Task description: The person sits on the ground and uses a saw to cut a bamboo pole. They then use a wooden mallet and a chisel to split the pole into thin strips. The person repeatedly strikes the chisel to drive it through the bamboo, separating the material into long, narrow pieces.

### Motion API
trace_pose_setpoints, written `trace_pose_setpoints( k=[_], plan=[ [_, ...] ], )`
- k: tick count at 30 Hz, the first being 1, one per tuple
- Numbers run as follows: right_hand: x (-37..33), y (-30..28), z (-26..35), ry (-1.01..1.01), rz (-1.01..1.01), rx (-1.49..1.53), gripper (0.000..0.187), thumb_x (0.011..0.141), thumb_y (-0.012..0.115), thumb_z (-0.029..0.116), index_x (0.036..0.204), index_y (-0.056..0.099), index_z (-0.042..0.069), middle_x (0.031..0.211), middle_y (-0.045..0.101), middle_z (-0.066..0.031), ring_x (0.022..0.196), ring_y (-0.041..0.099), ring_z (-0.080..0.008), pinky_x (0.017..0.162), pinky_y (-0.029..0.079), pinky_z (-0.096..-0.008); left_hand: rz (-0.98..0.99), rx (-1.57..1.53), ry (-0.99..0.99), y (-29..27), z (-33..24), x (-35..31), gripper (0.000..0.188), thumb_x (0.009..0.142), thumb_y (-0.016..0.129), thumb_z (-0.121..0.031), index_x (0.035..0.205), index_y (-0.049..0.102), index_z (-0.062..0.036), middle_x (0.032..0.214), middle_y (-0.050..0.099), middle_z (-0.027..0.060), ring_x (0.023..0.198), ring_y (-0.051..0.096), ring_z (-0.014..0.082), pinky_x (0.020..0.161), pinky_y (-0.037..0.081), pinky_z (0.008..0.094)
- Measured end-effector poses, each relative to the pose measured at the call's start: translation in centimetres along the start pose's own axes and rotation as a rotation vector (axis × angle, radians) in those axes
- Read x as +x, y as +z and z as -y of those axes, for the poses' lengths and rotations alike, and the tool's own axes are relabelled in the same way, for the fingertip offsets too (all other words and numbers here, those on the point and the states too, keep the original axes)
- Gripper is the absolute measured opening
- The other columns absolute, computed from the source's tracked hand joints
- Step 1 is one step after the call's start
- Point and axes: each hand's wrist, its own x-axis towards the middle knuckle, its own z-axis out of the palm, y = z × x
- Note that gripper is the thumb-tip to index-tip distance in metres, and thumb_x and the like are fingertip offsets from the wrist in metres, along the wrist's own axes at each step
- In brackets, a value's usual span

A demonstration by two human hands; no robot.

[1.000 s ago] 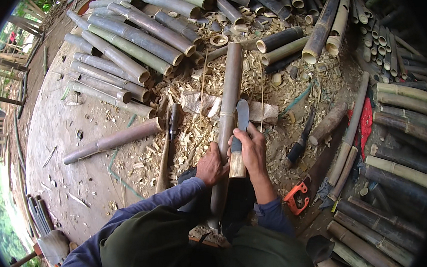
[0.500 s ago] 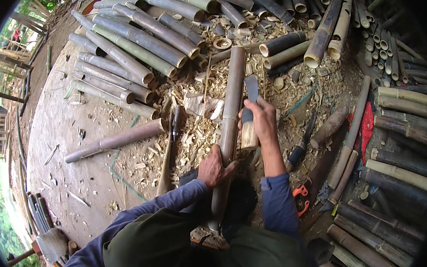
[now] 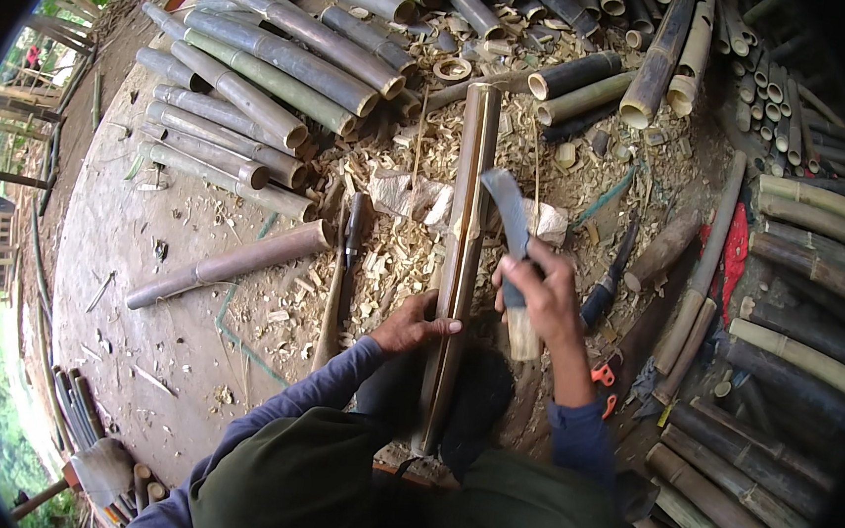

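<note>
A brown bamboo tube (image 3: pixel 461 193) stands lengthwise between my knees, its near end low by my feet. A long narrow slot runs down its visible side. Around its lower part my left hand (image 3: pixel 411 326) is closed, the thumb lying across the slot. My right hand (image 3: pixel 547 292) grips a short broad-bladed knife (image 3: pixel 510 211) with a pale wooden handle. Its blade points up and to the left, just right of the tube and seemingly apart from it.
Many cut bamboo tubes (image 3: pixel 280 59) lie at the far left, with more stacked along the right (image 3: pixel 798 343). Wood chips (image 3: pixel 381 281) cover the ground. A single tube (image 3: pixel 229 264) and a dark-handled tool (image 3: pixel 353 229) lie left; an orange-handled tool (image 3: pixel 604 375) lies right.
The bamboo tube has turned, bringing its long slot into view. My right hand has moved right and slightly down with the knife. My left thumb now lies over the slot.
</note>
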Motion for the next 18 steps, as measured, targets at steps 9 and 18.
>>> trace_pose_setpoints(
  k=[9,18],
  plan=[
    [-3.5,-0.1,-3.0,0.054,0.02,-0.169,0.036,0.095,0.07,0.022,0.121,0.066,-0.004,0.082,0.064,-0.0037,0.065,0.06,-0.0097,0.055,0.051,-0.0273,-0.04,0.023,-0.017,0.6,-1.7,-0.6,0.064,0.09,0.079,-0.038,0.132,0.059,0.0055,0.118,0.07,0.014,0.109,0.064,0.0197,0.1,0.049,0.0363],
    [-2.7,-1.1,-4.8,-0.094,0.056,-0.38,0.043,0.093,0.072,0.02,0.128,0.066,-0.004,0.084,0.064,-0.0037,0.068,0.058,-0.008,0.055,0.048,-0.0275,-0.057,0.076,-0.003,0.6,-1.3,-0.6,0.063,0.09,0.079,-0.04,0.128,0.061,0.0056,0.113,0.072,0.0136,0.105,0.065,0.0191,0.097,0.051,0.0359]
  ],
)
